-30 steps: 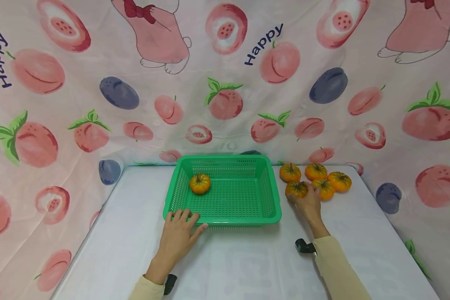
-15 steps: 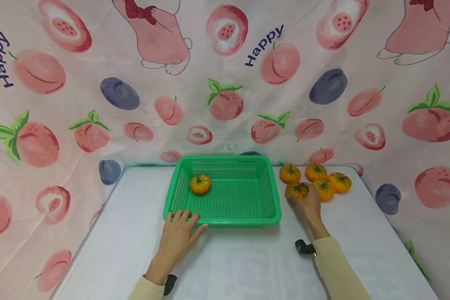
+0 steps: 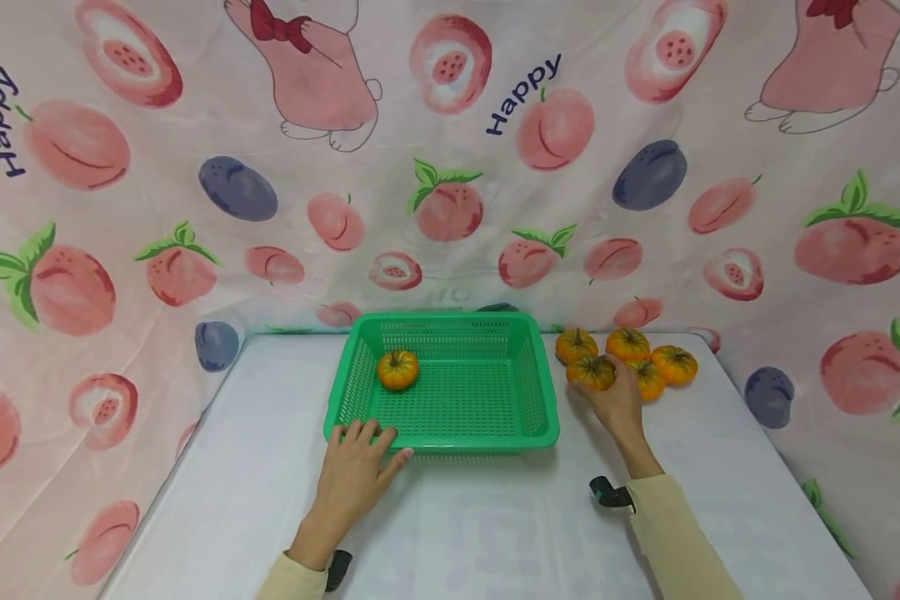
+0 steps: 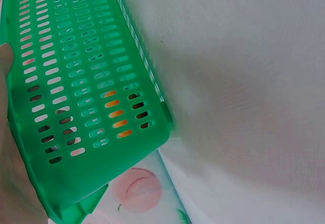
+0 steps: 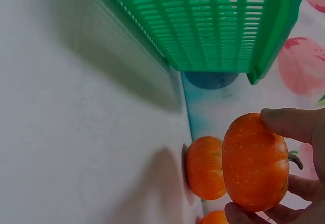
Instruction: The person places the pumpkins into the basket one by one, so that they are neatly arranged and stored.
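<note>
Orange pumpkin (image 3: 591,373), clamped between thumb and fingers of right grip (image 3: 618,404), just above white surface (image 3: 480,525) | beside four more pumpkins (image 3: 675,366), right of green basket (image 3: 457,444) | on near basket rim: left grip (image 3: 354,477), unclenched, thumb apart from fingers | inside basket, toward left: single pumpkin (image 3: 397,371)

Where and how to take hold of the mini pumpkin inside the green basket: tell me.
Probably by the rounded sides of the mini pumpkin, from above: it sits stem up, and walls of the green basket surround it.
</note>
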`<state>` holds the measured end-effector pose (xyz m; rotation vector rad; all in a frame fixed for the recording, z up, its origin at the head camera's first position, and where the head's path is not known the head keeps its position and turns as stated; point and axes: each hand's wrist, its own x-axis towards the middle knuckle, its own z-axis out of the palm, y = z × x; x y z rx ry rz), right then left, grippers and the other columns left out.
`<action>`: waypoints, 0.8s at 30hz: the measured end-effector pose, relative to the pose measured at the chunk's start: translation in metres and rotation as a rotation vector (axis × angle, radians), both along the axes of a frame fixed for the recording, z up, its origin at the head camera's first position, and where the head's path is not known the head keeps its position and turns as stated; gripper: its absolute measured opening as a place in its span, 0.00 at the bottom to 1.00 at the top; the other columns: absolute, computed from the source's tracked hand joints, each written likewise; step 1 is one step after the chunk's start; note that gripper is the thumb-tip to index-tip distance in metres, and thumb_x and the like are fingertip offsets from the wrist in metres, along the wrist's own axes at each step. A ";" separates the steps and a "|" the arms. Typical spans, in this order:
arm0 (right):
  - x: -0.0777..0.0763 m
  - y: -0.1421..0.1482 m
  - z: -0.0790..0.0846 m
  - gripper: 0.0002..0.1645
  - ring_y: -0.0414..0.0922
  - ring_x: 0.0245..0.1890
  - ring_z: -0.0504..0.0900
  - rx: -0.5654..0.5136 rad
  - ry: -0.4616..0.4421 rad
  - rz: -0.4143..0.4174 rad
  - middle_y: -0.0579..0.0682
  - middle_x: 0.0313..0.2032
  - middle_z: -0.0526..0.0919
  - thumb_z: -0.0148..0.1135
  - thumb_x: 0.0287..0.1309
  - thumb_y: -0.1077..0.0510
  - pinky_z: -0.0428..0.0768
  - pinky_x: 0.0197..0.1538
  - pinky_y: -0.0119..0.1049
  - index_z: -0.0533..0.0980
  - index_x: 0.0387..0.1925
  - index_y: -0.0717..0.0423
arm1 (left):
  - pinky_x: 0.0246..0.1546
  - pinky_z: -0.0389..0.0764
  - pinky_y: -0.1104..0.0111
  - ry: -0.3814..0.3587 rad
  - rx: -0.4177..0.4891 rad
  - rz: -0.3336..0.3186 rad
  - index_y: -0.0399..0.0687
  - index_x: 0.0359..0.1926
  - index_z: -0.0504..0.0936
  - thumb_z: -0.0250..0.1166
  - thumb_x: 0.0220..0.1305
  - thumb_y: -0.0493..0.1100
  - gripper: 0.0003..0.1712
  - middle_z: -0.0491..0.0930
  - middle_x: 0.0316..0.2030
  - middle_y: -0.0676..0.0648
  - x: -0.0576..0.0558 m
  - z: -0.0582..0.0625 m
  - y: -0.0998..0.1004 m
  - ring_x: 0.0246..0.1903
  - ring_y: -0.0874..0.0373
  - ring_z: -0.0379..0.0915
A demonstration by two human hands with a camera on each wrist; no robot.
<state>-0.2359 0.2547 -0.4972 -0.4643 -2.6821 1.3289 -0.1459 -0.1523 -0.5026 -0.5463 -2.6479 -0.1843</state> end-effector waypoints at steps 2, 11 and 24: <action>0.001 -0.001 0.004 0.50 0.64 0.71 0.58 -0.003 0.008 0.000 0.65 0.71 0.59 0.69 0.58 0.50 0.57 0.72 0.62 0.55 0.73 0.60 | 0.47 0.67 0.53 -0.002 0.001 -0.002 0.55 0.47 0.81 0.60 0.65 0.64 0.22 0.78 0.39 0.49 0.000 0.000 0.000 0.42 0.49 0.72; 0.006 -0.006 0.020 0.49 0.64 0.70 0.58 -0.002 0.055 0.015 0.66 0.71 0.59 0.69 0.57 0.51 0.56 0.72 0.62 0.56 0.73 0.60 | 0.46 0.68 0.53 0.025 0.001 -0.001 0.55 0.45 0.81 0.63 0.63 0.64 0.21 0.78 0.38 0.49 -0.001 -0.002 0.000 0.41 0.49 0.72; 0.016 -0.016 0.042 0.49 0.64 0.70 0.61 0.007 0.142 0.052 0.65 0.70 0.62 0.71 0.56 0.50 0.58 0.71 0.61 0.57 0.72 0.61 | 0.46 0.68 0.52 0.015 0.015 -0.005 0.55 0.44 0.82 0.64 0.62 0.63 0.20 0.78 0.38 0.49 0.000 -0.001 0.001 0.41 0.50 0.73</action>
